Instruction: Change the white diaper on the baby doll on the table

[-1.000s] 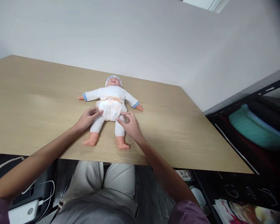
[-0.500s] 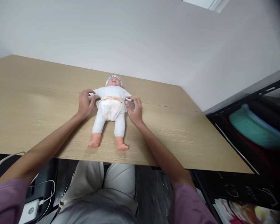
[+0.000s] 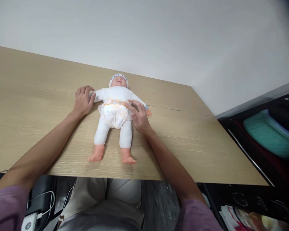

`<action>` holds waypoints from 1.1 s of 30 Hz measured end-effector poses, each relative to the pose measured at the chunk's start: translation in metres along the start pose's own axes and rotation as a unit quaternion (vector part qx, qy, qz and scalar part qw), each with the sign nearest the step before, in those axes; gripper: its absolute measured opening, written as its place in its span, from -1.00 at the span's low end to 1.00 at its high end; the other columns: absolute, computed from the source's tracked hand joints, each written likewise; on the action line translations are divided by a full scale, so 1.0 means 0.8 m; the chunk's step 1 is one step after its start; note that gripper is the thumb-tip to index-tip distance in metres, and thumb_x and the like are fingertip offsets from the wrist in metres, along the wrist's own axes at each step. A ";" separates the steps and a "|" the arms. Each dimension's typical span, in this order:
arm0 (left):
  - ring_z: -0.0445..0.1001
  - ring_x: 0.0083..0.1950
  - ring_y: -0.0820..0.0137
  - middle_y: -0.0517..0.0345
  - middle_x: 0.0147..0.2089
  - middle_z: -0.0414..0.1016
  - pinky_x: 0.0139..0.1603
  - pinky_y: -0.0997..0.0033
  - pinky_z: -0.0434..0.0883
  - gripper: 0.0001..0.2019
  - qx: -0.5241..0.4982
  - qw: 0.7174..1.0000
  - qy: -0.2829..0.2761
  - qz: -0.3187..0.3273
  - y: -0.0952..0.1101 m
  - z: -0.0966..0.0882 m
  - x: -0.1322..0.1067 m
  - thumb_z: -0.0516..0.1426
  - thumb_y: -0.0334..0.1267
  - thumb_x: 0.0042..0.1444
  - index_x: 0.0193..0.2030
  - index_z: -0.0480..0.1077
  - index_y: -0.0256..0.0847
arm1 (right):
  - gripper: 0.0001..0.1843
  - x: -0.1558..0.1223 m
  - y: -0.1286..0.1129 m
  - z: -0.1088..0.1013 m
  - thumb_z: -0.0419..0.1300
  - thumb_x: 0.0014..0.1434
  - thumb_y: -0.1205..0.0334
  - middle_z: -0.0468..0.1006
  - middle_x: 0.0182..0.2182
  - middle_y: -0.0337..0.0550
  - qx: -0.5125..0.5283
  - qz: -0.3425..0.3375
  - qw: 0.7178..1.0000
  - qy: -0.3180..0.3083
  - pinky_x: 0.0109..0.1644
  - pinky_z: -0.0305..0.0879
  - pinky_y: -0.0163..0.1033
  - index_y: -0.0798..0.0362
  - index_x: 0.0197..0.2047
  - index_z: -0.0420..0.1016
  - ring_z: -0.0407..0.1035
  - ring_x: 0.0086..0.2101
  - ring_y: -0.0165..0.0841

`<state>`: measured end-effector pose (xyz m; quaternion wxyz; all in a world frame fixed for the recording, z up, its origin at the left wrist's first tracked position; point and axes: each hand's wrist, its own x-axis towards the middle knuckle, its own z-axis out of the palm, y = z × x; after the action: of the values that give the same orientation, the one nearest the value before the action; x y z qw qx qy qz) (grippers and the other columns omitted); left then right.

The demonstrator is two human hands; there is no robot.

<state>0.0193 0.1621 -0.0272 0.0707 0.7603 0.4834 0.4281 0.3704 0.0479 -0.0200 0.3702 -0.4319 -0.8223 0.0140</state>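
Observation:
A baby doll (image 3: 117,93) lies on its back on the wooden table, its feet towards me. It wears a white bodysuit, a lettered headband (image 3: 118,76) and a white diaper (image 3: 115,116) with an orange-patterned waistband, fastened round its middle. My left hand (image 3: 83,101) rests over the end of the doll's arm on the left, thumb apart from the fingers; the doll's hand there is hidden. With fingers spread, my right hand (image 3: 140,116) is at the right side of the diaper, fingertips by the waistband. The doll's other hand (image 3: 148,112) shows beyond my wrist.
The wooden table (image 3: 183,138) reaches to a pale wall (image 3: 144,38) at the back. On the right stands a dark rack with a teal item (image 3: 269,133) on it and papers (image 3: 233,216) lower down. A white device with a cable (image 3: 29,222) is at lower left.
My left hand has shifted left and out along the doll's arm. My right hand has moved off the doll's other arm to the diaper's side. The view has tilted slightly.

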 end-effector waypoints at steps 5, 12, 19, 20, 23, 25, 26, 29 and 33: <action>0.33 0.46 -0.24 -0.36 0.38 0.53 0.56 -0.29 0.16 -0.29 0.061 0.997 -0.045 -0.012 -0.014 -0.005 -0.005 0.07 0.39 0.45 0.33 0.46 -0.22 | -0.26 -0.014 0.061 -0.003 -0.03 0.66 -0.17 0.43 0.53 0.22 -0.103 0.119 0.985 0.071 0.60 0.16 0.29 0.03 0.70 0.22 0.28 0.48 0.05; 0.51 0.34 -0.27 -0.45 0.23 0.64 0.45 -0.16 0.32 -0.26 0.174 0.969 -0.139 -0.109 0.033 -0.008 0.002 0.16 0.36 0.38 0.28 0.48 -0.36 | -0.40 -0.006 0.083 0.018 0.07 0.59 -0.20 0.70 0.13 0.30 -0.136 0.201 0.969 0.035 0.34 0.36 0.20 0.15 0.24 0.62 0.47 0.13 0.09; 0.67 0.03 -0.09 -0.16 0.05 0.71 -0.01 0.15 0.51 -0.34 0.088 0.970 -0.130 -0.187 0.160 -0.081 -0.055 0.26 0.33 0.28 0.19 0.44 -0.23 | -0.59 -0.011 -0.006 -0.009 0.17 0.50 -0.12 0.69 -0.05 0.05 0.058 0.223 0.969 0.087 0.04 0.43 -0.07 0.04 0.06 0.60 0.50 -0.08 -0.11; 0.67 0.01 -0.06 -0.11 0.03 0.71 -0.03 0.16 0.52 -0.37 0.076 0.976 -0.109 -0.174 0.177 -0.100 -0.086 0.24 0.33 0.30 0.18 0.44 -0.20 | -0.60 -0.027 -0.020 -0.026 0.19 0.50 -0.13 0.69 -0.05 -0.01 0.089 0.211 0.970 0.085 0.04 0.43 -0.09 0.02 0.08 0.60 0.50 -0.08 -0.14; 0.68 -0.11 0.05 -0.02 -0.07 0.68 -0.13 0.20 0.55 -0.50 0.039 0.989 -0.088 -0.111 0.221 -0.152 -0.217 0.26 0.22 0.35 0.13 0.44 -0.16 | -0.61 -0.094 -0.066 -0.089 0.25 0.53 -0.13 0.65 -0.06 -0.12 0.138 0.180 0.973 0.045 0.01 0.42 -0.13 -0.03 0.17 0.61 0.49 -0.10 -0.20; 0.68 -0.20 0.11 0.01 -0.11 0.69 -0.21 0.23 0.59 -0.57 -0.008 0.995 -0.099 -0.028 0.243 -0.175 -0.323 0.32 0.06 0.29 0.15 0.44 -0.13 | -0.69 -0.149 -0.099 -0.130 0.26 0.55 -0.06 0.62 -0.11 -0.14 0.159 0.149 0.976 0.008 -0.06 0.41 -0.15 -0.04 0.16 0.62 0.47 -0.16 -0.22; 0.71 -0.18 0.11 0.00 -0.08 0.71 -0.19 0.23 0.63 -0.58 -0.035 0.992 -0.119 0.007 0.250 -0.183 -0.376 0.32 -0.03 0.28 0.19 0.44 -0.11 | -0.70 -0.176 -0.115 -0.148 0.28 0.55 -0.02 0.62 -0.10 -0.12 0.169 0.130 0.977 -0.006 -0.06 0.42 -0.14 -0.05 0.17 0.62 0.48 -0.16 -0.21; 0.80 -0.02 -0.01 -0.03 0.08 0.79 0.00 0.12 0.74 -0.54 -0.050 0.979 -0.198 0.005 0.258 -0.203 -0.512 0.35 -0.10 0.24 0.26 0.50 0.01 | -0.55 -0.244 -0.161 -0.181 0.30 0.52 0.03 0.65 0.05 0.00 0.209 0.078 0.970 -0.095 0.06 0.51 -0.07 -0.08 0.38 0.58 0.56 -0.01 -0.11; 0.83 -0.01 -0.04 0.02 0.10 0.82 -0.04 0.17 0.75 -0.57 -0.011 0.946 -0.294 -0.138 0.245 -0.229 -0.609 0.38 -0.13 0.22 0.23 0.58 0.04 | -0.51 -0.288 -0.205 -0.166 0.34 0.50 0.09 0.64 0.15 0.02 0.232 0.078 0.941 -0.233 0.18 0.53 -0.08 -0.11 0.44 0.58 0.59 0.09 -0.12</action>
<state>-0.0607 -0.3841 -0.0946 0.2770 0.7772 0.5368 0.1767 0.4195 -0.2602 -0.0054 0.2561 -0.3815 -0.8232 0.3336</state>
